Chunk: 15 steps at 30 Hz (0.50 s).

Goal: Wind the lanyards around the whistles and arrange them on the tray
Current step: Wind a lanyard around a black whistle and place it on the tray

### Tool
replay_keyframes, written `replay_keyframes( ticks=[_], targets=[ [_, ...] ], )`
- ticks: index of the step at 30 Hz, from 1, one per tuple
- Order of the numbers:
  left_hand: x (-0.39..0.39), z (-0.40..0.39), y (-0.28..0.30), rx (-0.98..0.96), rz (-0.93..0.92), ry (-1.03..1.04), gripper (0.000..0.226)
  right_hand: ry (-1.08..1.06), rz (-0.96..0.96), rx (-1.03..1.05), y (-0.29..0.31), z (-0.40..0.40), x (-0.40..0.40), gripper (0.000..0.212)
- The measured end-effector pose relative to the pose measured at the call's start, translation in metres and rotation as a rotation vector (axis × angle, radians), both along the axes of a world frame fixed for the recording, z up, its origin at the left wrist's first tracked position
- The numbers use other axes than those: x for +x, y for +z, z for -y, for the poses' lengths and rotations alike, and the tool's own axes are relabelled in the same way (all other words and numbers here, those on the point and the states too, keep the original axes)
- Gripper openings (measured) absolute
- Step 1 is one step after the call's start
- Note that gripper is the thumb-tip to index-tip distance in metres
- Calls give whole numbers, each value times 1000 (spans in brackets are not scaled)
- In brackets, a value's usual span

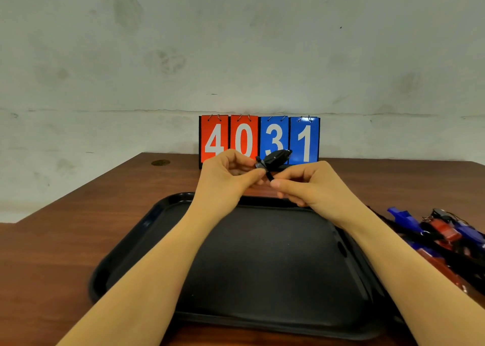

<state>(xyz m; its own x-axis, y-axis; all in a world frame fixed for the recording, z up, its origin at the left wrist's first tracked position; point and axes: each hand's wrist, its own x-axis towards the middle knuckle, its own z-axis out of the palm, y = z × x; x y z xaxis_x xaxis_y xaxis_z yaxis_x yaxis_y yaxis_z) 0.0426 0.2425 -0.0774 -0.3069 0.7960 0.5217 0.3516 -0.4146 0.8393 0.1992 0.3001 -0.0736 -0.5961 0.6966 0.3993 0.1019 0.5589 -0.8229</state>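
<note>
**Black whistle mid-wrap, held above tray**

Black whistle [275,158] raised over the far rim of the tray [123,261]. Left hand [225,178] pinches its near end, fingers curled. Right hand [312,185] pinches the lanyard [269,175] just below, between thumb and forefinger. Best keep the cord taut, lay turns side by side. More whistles [441,230] heaped right of tray, unwound.

Illumination is even and moderately bright, with no hard shadows. A faint sheen marks the tray rim [168,201]. Wide-angle distortion bows the far edge of the tabletop [78,214] and the wall seam — strongest toward the frame borders. The pile of whistles [446,238] at right is soft, slightly smeared.
</note>
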Motion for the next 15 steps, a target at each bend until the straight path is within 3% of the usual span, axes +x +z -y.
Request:
replay_keyframes(
  ticks=[7, 12, 15],
  targets=[
    [-4, -6, -6, -18, -210, 156, 18, 25, 57, 184, 1, 8, 0, 10],
    [-10, -10, -9, -69, -321, 128, 12, -191, 117, 720, -5, 2, -6, 18],
    [-9, -10, -11, -81, -396, 91, 15, -273, 116, 811, -10, -6, -6, 22]
  ],
)
